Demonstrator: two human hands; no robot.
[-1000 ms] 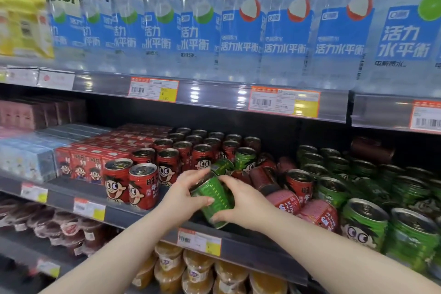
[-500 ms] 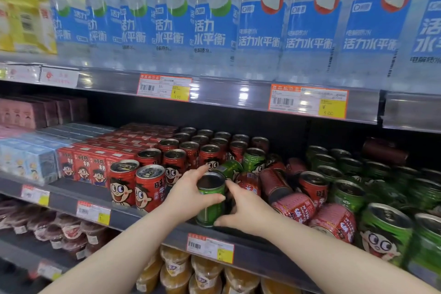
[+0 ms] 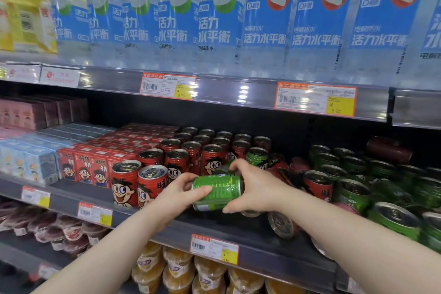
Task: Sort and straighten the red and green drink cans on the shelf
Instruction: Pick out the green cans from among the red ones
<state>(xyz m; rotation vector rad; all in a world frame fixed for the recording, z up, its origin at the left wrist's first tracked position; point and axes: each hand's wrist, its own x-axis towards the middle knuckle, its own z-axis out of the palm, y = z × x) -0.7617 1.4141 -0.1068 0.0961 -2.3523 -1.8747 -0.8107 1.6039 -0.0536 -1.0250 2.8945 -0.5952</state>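
Tipped sideways, green can (image 3: 217, 191) seemingly between hands (image 3: 256, 190).

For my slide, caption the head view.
Both hands, left hand and right hand, hold a green can sideways before upright red cans.

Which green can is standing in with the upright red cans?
The green can at the right end of the red rows, just behind the right hand.

Water bottles (image 3: 267, 19) on the top shelf: "Water" in black lettering; blue labels with white Chinese text "活力水平衡", smaller line "电解质水".

Left price tag (image 3: 167, 86) on the upper shelf rail: barcode, "¥ 5.00" on yellow.

Right price tag (image 3: 315, 99): barcode, "500ml", "¥ 5.00".

Remaining tags: illegible.
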